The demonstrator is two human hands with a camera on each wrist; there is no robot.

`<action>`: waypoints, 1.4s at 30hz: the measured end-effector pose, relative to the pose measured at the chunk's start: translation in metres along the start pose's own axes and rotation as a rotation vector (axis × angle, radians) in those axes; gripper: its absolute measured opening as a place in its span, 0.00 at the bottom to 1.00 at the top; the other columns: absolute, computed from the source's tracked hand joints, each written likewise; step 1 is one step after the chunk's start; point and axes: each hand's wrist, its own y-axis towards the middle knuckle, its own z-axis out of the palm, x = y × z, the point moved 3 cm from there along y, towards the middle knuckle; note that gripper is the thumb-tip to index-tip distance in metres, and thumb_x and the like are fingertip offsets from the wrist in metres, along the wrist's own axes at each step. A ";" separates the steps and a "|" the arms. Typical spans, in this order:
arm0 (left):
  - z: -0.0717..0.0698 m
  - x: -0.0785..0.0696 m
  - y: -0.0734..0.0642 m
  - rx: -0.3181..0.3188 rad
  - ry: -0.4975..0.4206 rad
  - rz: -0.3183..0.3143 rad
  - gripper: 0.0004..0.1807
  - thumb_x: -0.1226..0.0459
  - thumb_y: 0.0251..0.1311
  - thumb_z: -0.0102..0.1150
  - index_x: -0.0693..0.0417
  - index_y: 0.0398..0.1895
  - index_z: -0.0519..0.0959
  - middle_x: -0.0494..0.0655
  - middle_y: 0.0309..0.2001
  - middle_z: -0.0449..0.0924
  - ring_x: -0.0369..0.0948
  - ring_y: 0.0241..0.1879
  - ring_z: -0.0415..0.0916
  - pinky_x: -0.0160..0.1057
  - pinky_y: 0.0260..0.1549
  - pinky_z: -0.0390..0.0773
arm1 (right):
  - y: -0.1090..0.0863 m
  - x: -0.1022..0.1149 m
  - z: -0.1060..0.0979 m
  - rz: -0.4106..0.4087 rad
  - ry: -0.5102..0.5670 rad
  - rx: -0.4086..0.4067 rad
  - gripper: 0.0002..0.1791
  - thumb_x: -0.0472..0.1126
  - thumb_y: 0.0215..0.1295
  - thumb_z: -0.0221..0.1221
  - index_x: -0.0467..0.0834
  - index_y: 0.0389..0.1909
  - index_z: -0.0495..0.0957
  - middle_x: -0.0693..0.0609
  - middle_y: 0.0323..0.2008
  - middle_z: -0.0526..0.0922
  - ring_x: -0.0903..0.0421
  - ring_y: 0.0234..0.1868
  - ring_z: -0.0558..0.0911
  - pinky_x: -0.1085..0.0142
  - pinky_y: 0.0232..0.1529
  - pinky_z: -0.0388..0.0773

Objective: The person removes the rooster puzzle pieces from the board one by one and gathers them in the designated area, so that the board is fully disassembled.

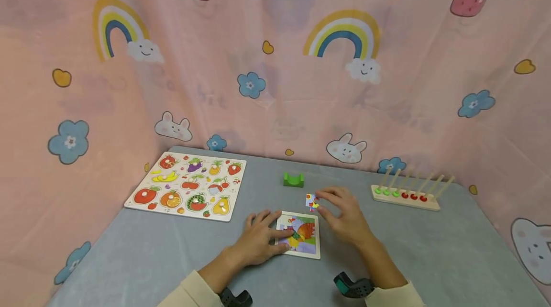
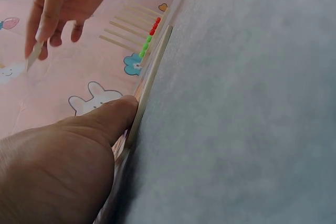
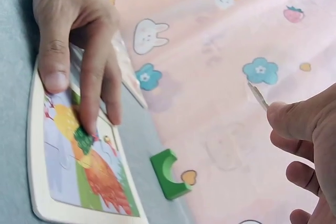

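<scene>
In the head view, the right hand (image 1: 346, 218) pinches the piece (image 1: 310, 201) clear of the puzzle (image 1: 306, 240), whose left side the left hand (image 1: 259, 241), fingers extended and gripping nothing, should press steady.

Two puzzles (image 1: 318, 241) (image 1: 183, 194), one loose piece (image 1: 310, 200), one block (image 1: 293, 181), one peg rack (image 1: 409, 201)

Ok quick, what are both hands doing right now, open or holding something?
Left hand: open, resting on the puzzle.
Right hand: holding a small puzzle piece, pinched between thumb and finger.
</scene>
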 end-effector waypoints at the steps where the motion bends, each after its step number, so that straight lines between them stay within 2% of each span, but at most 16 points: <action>1: 0.001 0.000 0.000 0.001 0.000 -0.001 0.21 0.44 0.60 0.60 0.30 0.57 0.80 0.49 0.69 0.62 0.55 0.67 0.55 0.62 0.57 0.51 | -0.001 0.000 -0.004 0.003 -0.005 -0.004 0.20 0.28 0.52 0.68 0.37 0.49 0.82 0.49 0.46 0.79 0.50 0.49 0.73 0.50 0.46 0.66; 9: 0.002 -0.002 -0.001 0.021 -0.019 -0.019 0.21 0.44 0.60 0.59 0.29 0.57 0.80 0.48 0.70 0.61 0.55 0.67 0.54 0.64 0.57 0.50 | -0.010 -0.004 -0.033 -0.010 -0.042 -0.052 0.21 0.25 0.48 0.69 0.36 0.47 0.82 0.49 0.46 0.80 0.50 0.48 0.73 0.58 0.48 0.66; 16: 0.002 -0.002 0.000 0.029 -0.028 -0.022 0.21 0.44 0.61 0.58 0.29 0.58 0.79 0.48 0.70 0.60 0.54 0.68 0.53 0.63 0.57 0.49 | -0.023 -0.016 -0.048 0.030 -0.066 -0.069 0.22 0.24 0.48 0.68 0.36 0.47 0.82 0.49 0.45 0.81 0.51 0.48 0.72 0.55 0.48 0.64; 21: 0.002 -0.002 0.000 0.027 -0.033 -0.022 0.21 0.44 0.61 0.59 0.29 0.58 0.79 0.48 0.70 0.60 0.54 0.68 0.53 0.63 0.58 0.49 | -0.030 -0.024 -0.053 0.014 -0.062 -0.092 0.22 0.22 0.45 0.68 0.34 0.46 0.82 0.47 0.45 0.81 0.53 0.45 0.72 0.64 0.45 0.65; 27: 0.001 -0.002 0.001 0.023 -0.029 -0.014 0.21 0.44 0.61 0.59 0.29 0.58 0.79 0.48 0.70 0.61 0.54 0.68 0.53 0.63 0.57 0.50 | -0.040 -0.037 -0.053 0.044 -0.049 -0.108 0.22 0.21 0.44 0.68 0.33 0.45 0.82 0.45 0.44 0.82 0.53 0.45 0.73 0.64 0.45 0.65; 42: 0.000 0.000 0.000 0.025 -0.021 -0.017 0.21 0.44 0.60 0.59 0.29 0.58 0.79 0.48 0.70 0.61 0.54 0.67 0.54 0.63 0.57 0.50 | -0.066 -0.071 -0.027 0.146 -0.064 -0.035 0.18 0.24 0.47 0.69 0.33 0.43 0.83 0.47 0.41 0.83 0.48 0.45 0.74 0.58 0.46 0.65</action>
